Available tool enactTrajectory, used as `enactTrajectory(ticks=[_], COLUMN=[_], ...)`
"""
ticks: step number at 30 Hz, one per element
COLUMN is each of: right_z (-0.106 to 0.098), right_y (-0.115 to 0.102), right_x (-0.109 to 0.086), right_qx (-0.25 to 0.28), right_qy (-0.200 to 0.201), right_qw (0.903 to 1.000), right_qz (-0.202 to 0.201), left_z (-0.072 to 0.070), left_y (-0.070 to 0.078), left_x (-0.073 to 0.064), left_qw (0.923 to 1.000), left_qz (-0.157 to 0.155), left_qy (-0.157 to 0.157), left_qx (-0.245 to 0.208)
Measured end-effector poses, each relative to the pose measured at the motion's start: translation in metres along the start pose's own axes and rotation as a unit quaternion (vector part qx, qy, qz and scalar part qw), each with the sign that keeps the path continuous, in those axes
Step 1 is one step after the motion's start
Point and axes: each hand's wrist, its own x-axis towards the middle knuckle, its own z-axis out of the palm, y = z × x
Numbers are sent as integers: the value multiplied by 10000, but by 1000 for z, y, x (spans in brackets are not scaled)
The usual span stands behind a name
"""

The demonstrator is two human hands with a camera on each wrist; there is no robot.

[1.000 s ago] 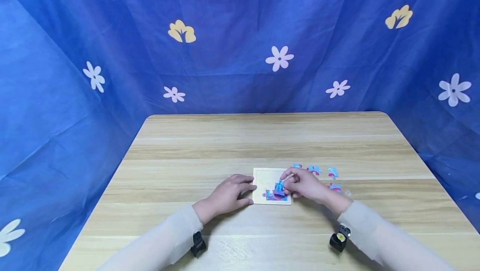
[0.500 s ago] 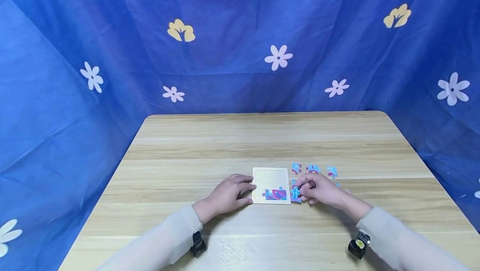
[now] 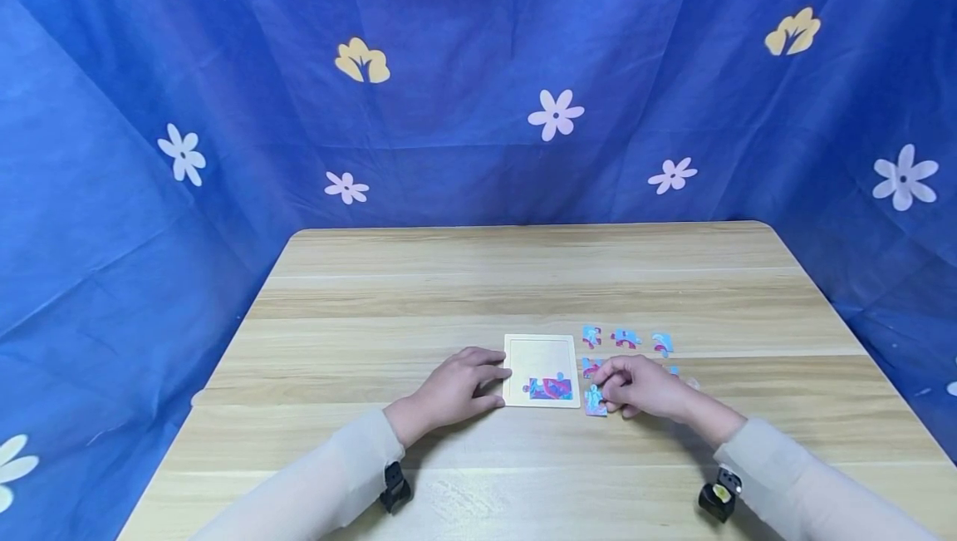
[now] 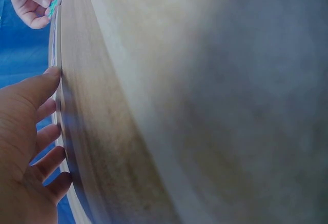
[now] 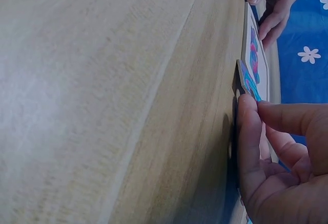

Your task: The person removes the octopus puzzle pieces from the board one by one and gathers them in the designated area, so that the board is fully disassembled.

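Note:
A pale puzzle tray lies on the table, with joined purple and blue puzzle pieces in its lower right part. My left hand touches the tray's left edge with extended fingertips. Just right of the tray, my right hand pinches a blue puzzle piece between thumb and finger. In the right wrist view that piece is tilted, close to the table surface. Another piece lies just beyond it, partly covered by my fingers.
Loose puzzle pieces lie in a row past the right hand: one nearest the tray, one in the middle and one farther right. More are partly hidden by the hand. A blue flowered curtain surrounds the wooden table.
My right hand has moved right, off the tray, carrying the blue puzzle piece, then slightly toward me. The joined pieces in the tray are now uncovered. My left hand stays put.

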Motion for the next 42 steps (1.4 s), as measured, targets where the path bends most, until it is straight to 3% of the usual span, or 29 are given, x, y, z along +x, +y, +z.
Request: enactTrajectory(ticks=[13, 29, 34, 42], right_z=[1, 25, 35, 43], right_y=[-5, -24, -26, -28], right_x=[0, 26, 34, 39], right_qx=[-253, -960, -910, -1311], right_qy=[170, 250, 196, 261], right_qw=[9995, 9895, 9899, 9847], right_qz=[-10, -1047, -1069, -1115], left_z=[0, -2, -1, -3], left_y=[-1, -1, -2, -2], left_x=[0, 0, 0, 0], left_qw=[10000, 10000, 10000, 10000], left_qz=[-5, 13, 32, -7], left_qy=[14, -8, 21, -11], left_qx=[-41, -45, -9, -63])
